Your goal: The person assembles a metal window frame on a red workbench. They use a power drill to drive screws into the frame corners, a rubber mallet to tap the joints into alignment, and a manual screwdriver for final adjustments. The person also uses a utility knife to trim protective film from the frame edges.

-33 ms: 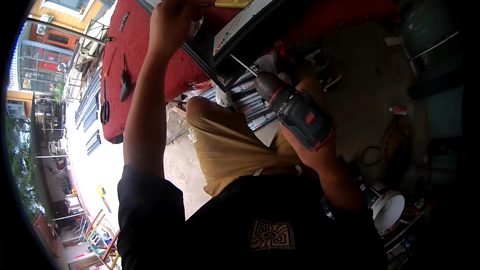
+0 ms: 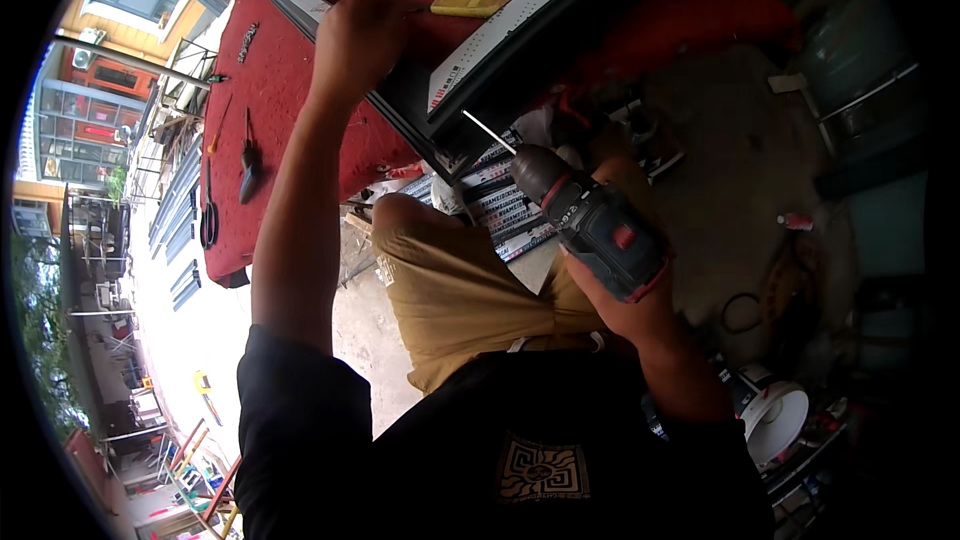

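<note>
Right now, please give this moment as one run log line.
left hand: pressing on profile | right hand: holds drill | bit tip: at profile end | table: red

A dark blue cordless drill with red trim is tilted up-left, its long thin bit meeting the end of a dark metal frame profile. That profile lies across the red-covered table edge, apparently wrapped in white protective film along 1 face.
</note>
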